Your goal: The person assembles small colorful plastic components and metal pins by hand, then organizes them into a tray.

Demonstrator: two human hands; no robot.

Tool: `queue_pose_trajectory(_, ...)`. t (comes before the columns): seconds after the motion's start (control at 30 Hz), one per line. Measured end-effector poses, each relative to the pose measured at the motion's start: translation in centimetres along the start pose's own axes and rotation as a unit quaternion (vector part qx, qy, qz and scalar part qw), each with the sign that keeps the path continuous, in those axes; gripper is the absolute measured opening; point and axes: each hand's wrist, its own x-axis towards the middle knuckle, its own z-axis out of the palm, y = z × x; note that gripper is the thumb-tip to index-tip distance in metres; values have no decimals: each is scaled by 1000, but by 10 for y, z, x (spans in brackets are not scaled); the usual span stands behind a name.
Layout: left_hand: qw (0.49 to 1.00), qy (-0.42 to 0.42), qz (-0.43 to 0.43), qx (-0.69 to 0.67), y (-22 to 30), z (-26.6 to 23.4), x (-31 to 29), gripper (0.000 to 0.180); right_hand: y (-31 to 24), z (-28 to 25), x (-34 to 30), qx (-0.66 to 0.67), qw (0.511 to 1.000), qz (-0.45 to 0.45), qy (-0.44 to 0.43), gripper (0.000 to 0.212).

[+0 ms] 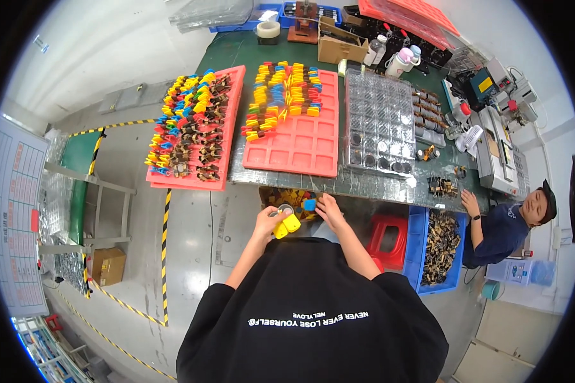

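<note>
Close to my body, just below the table edge, my left hand (pixel 271 221) is closed on a yellow plastic clip (pixel 288 225) with a small round dark-and-silver part (pixel 285 209) beside it. My right hand (pixel 330 211) pinches a blue plastic clip (pixel 310 205) a short way to the right. Beneath both hands is an open box of loose clips (pixel 298 196), mostly yellow, partly covered by my hands. Ahead on the table, a red compartment tray (pixel 292 142) carries yellow, red and blue clips in its far part. Bare pockets show in its near part.
Left of it, another red tray (pixel 235 108) is packed with clips and small parts. A clear compartment tray (pixel 380 115) stands to the right. Beyond are a blue bin (pixel 414 255) of small metal parts, a red stool (pixel 388 239), and a seated co-worker (pixel 501 230) by the table.
</note>
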Motion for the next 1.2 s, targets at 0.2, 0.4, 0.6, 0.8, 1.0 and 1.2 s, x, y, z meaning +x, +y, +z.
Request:
queue_pose_trajectory(0.2, 992, 40, -3, -120, -8, -3, 8, 24, -9, -8, -28, -16, 997, 65, -41, 47)
queue_pose_trajectory(0.4, 952, 72, -37, -297, -10, 30, 8, 28, -21, 69, -83, -91, 975, 149, -136, 67)
queue_pose_trajectory(0.6, 987, 107, 102, -62, -9, 46, 2, 21, -17, 76, -72, -264, 964, -7, 26, 64)
queue_pose_trajectory(0.8, 976, 105, 123, 147, -12, 37, 3, 29, -8, 58, -52, -432, 887, -149, 64, 57)
queue_pose_trajectory(1.0, 928, 220, 229, 194, 0, 35, 0, 36, 0, 48, -48, -337, 916, -191, 101, 50)
queue_pose_trajectory(1.2, 953, 231, 157, 117, -15, 6, 7, 37, -5, 47, -36, -338, 941, -9, 32, 61)
